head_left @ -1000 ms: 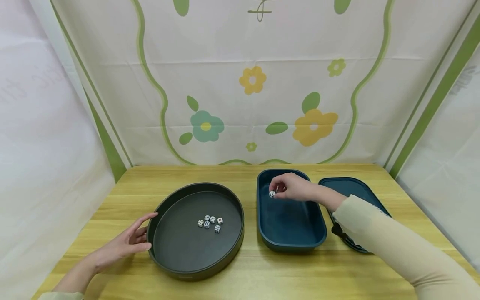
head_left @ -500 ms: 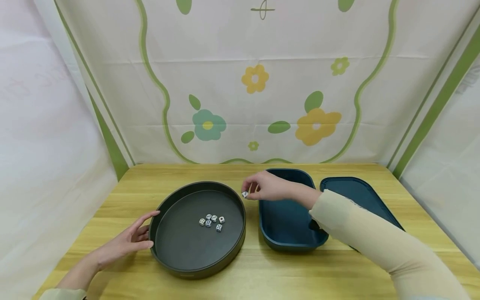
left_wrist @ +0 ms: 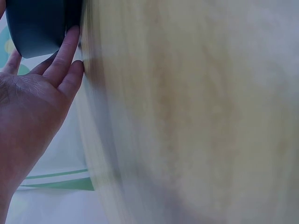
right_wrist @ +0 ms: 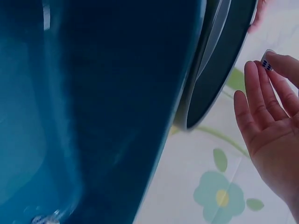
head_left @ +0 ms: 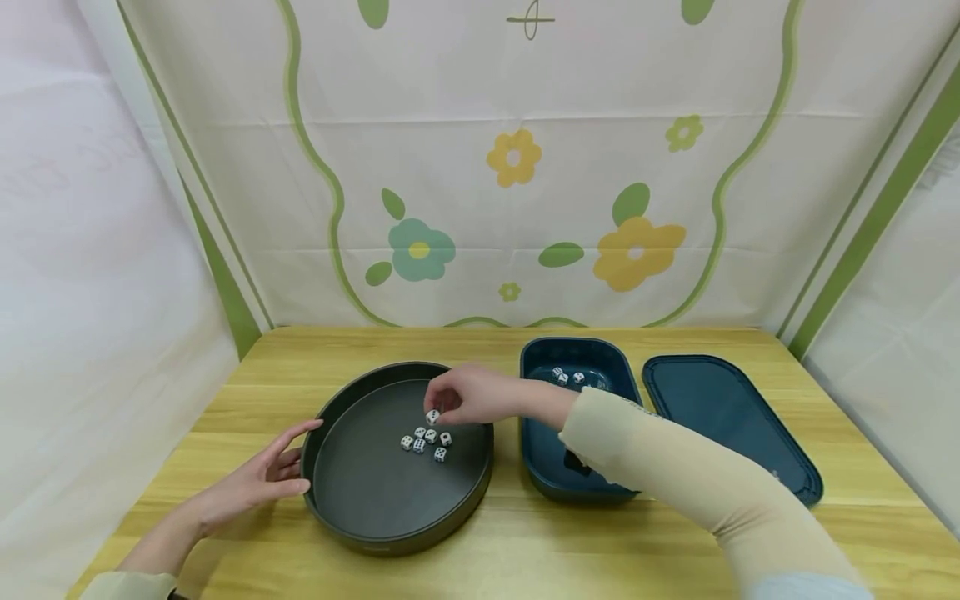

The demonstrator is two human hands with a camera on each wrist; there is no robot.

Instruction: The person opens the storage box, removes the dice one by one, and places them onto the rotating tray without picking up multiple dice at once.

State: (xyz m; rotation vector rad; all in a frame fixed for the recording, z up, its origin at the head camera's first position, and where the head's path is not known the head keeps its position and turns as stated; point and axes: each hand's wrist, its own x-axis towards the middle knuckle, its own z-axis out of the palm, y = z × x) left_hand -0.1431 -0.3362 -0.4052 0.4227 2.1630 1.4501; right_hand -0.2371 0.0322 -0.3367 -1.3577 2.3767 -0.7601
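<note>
The right hand pinches a single white die between thumb and fingers, holding it above the dark round pan, over its far right part. Below it, on the pan's floor, sit six white dice in a loose cluster, some close together and one a little nearer the person. At the pan's left side the left hand has its fingers extended and spread, the tips resting against the wall and rim — it steadies rather than grasps. Just right of the pan stands a deep blue rectangular container with three more dice showing near its far end. The right arm's beige sleeve stretches across that container and hides much of its middle and right side — whether further dice lie under there cannot be told. A small black item peeks out beneath the cuff, too covered to identify. Beyond the container, on the right, a flat blue lid lies on the wood-grain table, partly masked by the sleeve. Behind everything hangs a white flower-print curtain.
</note>
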